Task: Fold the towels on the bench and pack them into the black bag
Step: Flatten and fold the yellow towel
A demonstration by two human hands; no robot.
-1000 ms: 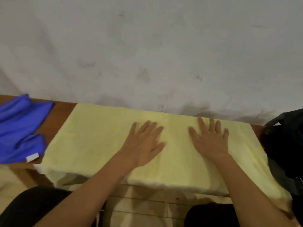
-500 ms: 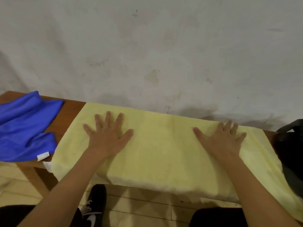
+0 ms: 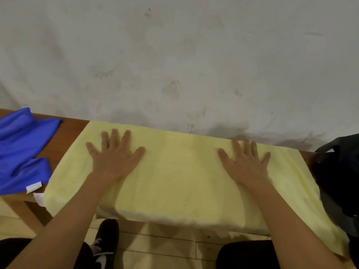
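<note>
Pressing yellow towel (image 3: pixel 180 177) flat with both hands (image 3: pixel 114 158) splayed wide; blue towel (image 3: pixel 21 150) unfolded, black bag (image 3: pixel 338 171) awaiting packing.

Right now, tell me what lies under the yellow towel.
The wooden bench shows beside the yellow towel, which hangs over its front edge. Anything lying beneath is covered. Both hands press flat on top.
</note>
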